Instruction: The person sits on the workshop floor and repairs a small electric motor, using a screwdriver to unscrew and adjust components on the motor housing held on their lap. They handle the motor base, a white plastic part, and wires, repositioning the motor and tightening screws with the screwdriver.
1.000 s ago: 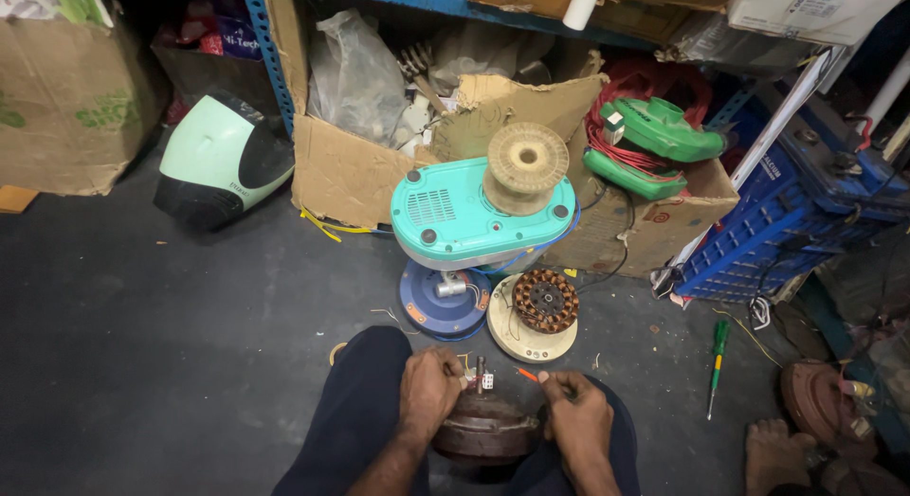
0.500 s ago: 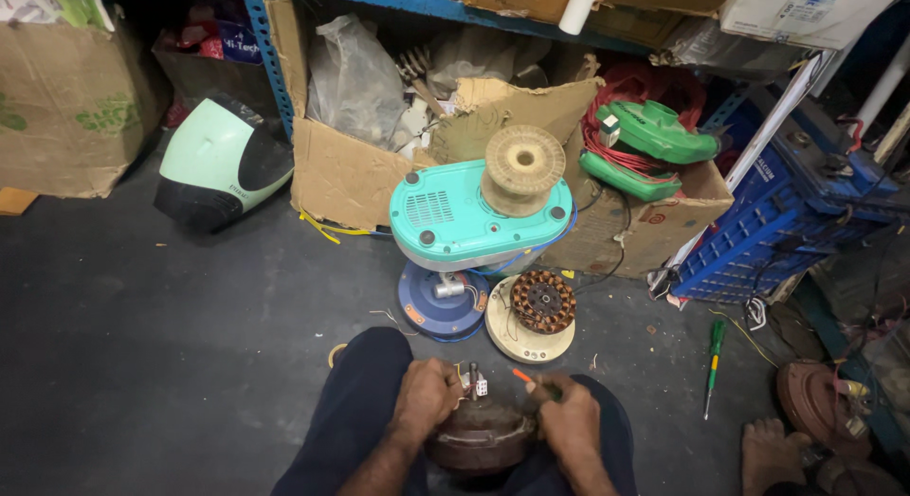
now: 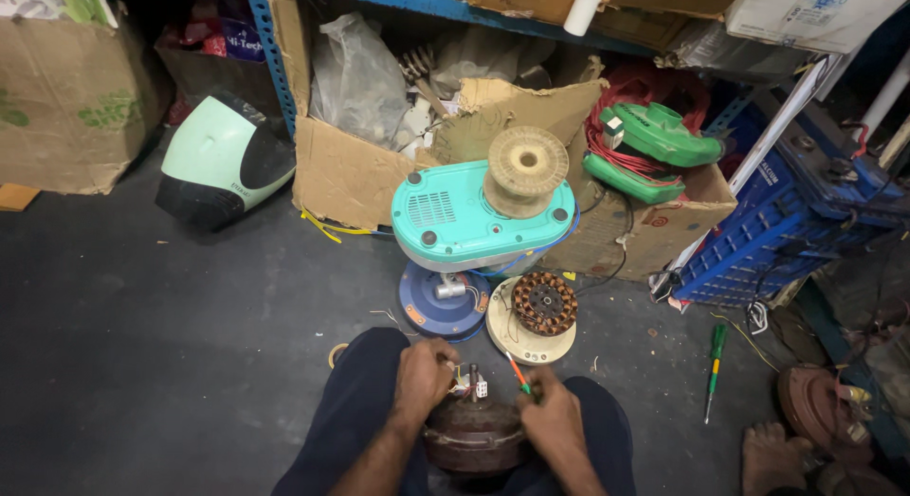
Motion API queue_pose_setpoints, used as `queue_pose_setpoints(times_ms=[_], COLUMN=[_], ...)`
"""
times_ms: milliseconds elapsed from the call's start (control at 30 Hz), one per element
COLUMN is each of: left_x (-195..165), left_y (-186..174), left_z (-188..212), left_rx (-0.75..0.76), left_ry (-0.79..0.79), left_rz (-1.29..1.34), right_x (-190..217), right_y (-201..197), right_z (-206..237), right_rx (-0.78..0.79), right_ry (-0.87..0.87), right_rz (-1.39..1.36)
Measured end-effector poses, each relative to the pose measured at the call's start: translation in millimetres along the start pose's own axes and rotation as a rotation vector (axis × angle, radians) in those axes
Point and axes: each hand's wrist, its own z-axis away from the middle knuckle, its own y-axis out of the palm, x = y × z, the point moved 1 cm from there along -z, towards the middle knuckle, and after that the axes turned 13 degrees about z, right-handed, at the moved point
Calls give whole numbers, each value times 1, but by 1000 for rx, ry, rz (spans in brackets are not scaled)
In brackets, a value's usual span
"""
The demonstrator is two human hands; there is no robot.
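Note:
A dark round fan motor [image 3: 474, 437] rests on my lap between my knees. My left hand [image 3: 423, 378] grips its upper left edge, fingers by the small wires and white connector [image 3: 472, 384] at its top. My right hand [image 3: 553, 415] is closed on a thin orange-handled tool [image 3: 517, 372] whose tip points up and left toward the wires. Just ahead on the floor lie a stator with copper windings on a cream disc [image 3: 540, 311] and a blue round motor cover [image 3: 443, 302].
A teal appliance housing [image 3: 464, 221] carrying an empty wooden spool [image 3: 523, 169] stands ahead. Torn cardboard boxes [image 3: 346, 174] and blue shelving sit behind. A mint-and-black casing [image 3: 220, 160] lies left. A green screwdriver [image 3: 714, 368], blue crates [image 3: 768, 240] and another person's foot [image 3: 773, 453] are right.
The hands stayed on the motor with only small shifts; my right hand's tool tilted slightly toward the wires. The view drifted a little.

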Motion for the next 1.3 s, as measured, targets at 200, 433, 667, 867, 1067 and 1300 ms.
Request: queue_pose_setpoints(times_ms=[200, 433, 667, 867, 1067, 1300], left_x=[18, 15, 12, 17, 17, 14], left_y=[4, -3, 1, 11, 10, 1], left_z=[-7, -6, -2, -3, -2, 2], left_rx=[150, 267, 56, -66, -3, 270], left_ry=[-227, -342, -64, -95, -258, -424], left_rz=[116, 349, 90, 29, 246, 549], right_x=[16, 30, 39, 51, 43, 17], right_y=[10, 14, 18, 17, 32, 62], right_z=[-4, -8, -5, -3, -20, -41], right_rx=[139, 113, 41, 188, 31, 176], right_ry=[-22, -36, -321, -421, -382, -46], right_rz=[-13, -5, -21, 75, -16, -95])
